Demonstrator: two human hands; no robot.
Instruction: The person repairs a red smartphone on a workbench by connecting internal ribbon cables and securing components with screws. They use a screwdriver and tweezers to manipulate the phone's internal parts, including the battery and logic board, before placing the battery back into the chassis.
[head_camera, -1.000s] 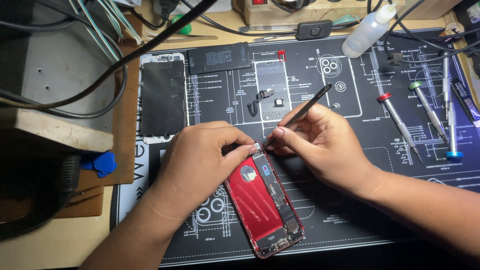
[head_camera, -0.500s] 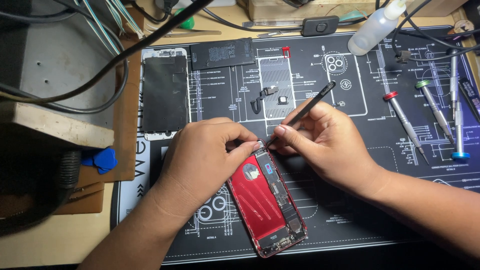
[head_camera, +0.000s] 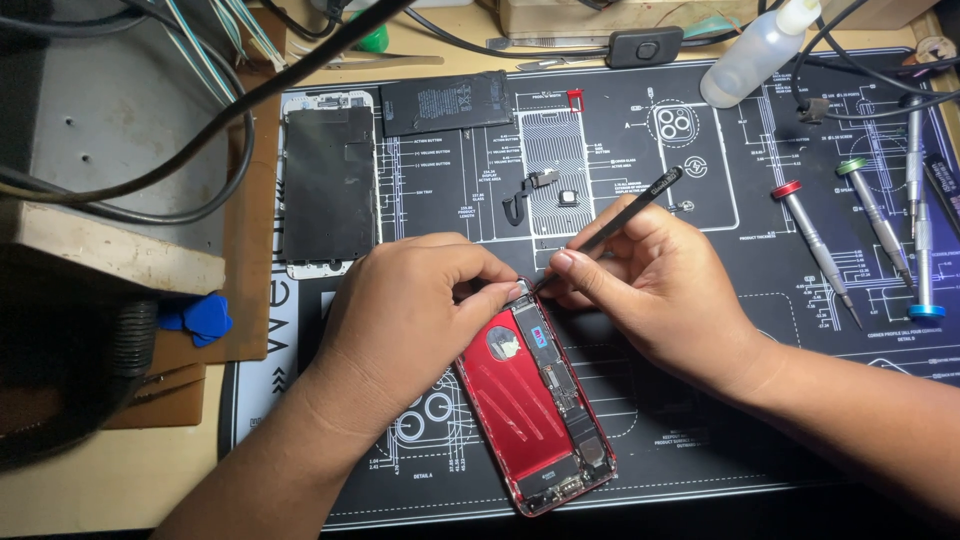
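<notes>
Fingers: left hand (head_camera: 415, 320) curled down over the top end of the red phone chassis (head_camera: 535, 410), fingertips pinching its upper edge. Right hand (head_camera: 655, 285) closed around black tweezers (head_camera: 610, 228) in a pen grip, tip down at the chassis's top corner, just beside the left fingertips.

Chassis: opened, no screen, red inner shell showing. A narrow dark board strip runs along its right side, with a round silvery patch near the top and dark parts at the bottom end. It lies tilted, bottom end toward 5 o'clock, on the black repair mat (head_camera: 700, 440) at about mat centre.

Loose parts on the mat, no trays:
- detached screen panel (head_camera: 330, 185), face down, at 10 o'clock from the chassis
- black battery (head_camera: 445, 103) at 11 o'clock
- small flex parts (head_camera: 540, 192) at 12 o'clock
- screwdrivers (head_camera: 815, 250) in a row at 2–3 o'clock
- clear squeeze bottle (head_camera: 755, 55) on its side at 1 o'clock

Off the mat: blue picks (head_camera: 200, 318) at 9 o'clock.
</notes>
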